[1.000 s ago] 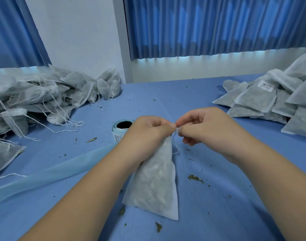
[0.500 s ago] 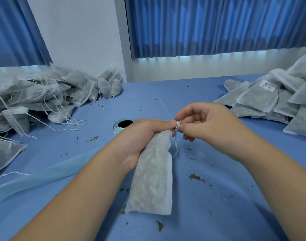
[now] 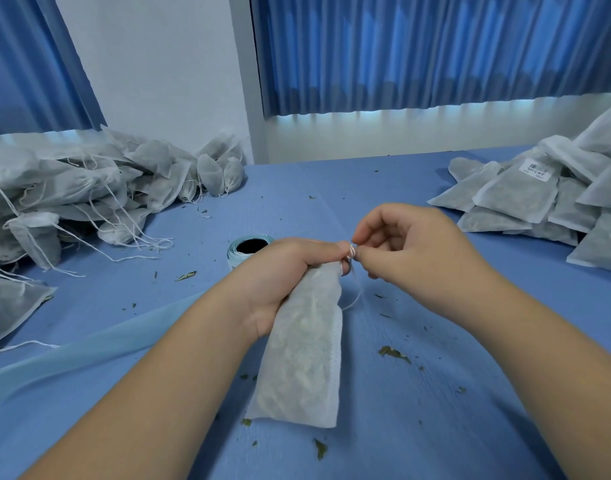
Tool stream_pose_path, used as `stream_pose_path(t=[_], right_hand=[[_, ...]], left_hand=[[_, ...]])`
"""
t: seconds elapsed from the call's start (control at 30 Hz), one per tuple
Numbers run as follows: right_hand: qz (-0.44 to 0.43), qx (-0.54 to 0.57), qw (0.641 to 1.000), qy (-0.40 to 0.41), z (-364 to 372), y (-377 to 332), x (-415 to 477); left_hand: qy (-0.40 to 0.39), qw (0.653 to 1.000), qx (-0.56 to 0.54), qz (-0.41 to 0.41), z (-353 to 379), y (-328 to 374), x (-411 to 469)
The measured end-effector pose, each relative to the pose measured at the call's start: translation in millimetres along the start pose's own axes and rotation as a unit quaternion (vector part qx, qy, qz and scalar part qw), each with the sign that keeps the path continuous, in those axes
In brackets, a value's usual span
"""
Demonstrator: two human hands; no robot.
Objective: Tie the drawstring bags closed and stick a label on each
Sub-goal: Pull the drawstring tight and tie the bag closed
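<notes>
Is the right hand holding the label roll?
No, the right hand pinches the drawstring at the neck of the bag, while the label roll stands behind the left hand.

- Bright overall, soft diffuse daylight, blue cast on everything.
- Source: window behind curtain [image 3: 435, 53] at 12–2 o'clock. Strip under its hem glows cyan-white, near clipped.
- Same glow under the curtain at 10 o'clock.
- Shadows weak: faint soft patch on table [image 3: 435, 427] under bag [image 3: 307, 358] and arms [image 3: 151, 386], 6 o'clock.
- Wide-angle distortion: verticals lean at 10 o'clock, arms stretched at 5 and 7 o'clock.
- Piles [image 3: 72, 188] at 9 and 3 o'clock soft, slightly smeared.
- Centre sharp: bag weave resolves. String [image 3: 359, 295] thin, soft.
- Label [image 3: 536, 168] print at 2 o'clock unreadable.
</notes>
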State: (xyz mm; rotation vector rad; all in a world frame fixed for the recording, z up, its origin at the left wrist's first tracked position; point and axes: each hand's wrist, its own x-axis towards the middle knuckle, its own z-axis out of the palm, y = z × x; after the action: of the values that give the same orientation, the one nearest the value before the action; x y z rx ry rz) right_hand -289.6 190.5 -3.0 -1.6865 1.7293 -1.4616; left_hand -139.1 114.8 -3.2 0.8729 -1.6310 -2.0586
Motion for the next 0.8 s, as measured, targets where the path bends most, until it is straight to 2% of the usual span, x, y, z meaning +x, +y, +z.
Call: stream_pose_path(t=[0.23,0.5,0.8], right_hand=[[-0.023,-0.076,0.997,0.019,-1.4,3.2,0.0],[-0.071,-0.086,0.994,0.015,-1.0,-1.1,-4.1],[-0.071,-0.114,0.991,0.011,1.4,-0.8,-4.6]], left_hand=[[0.008,0.999,-0.034,0.002,2.5,1.3,-1.6],[0.048,0.997,-0.041,0.033,6.0,1.4,-2.7],[0.06,0.997,-0.013,0.055,7.3,1.1,-2.8]])
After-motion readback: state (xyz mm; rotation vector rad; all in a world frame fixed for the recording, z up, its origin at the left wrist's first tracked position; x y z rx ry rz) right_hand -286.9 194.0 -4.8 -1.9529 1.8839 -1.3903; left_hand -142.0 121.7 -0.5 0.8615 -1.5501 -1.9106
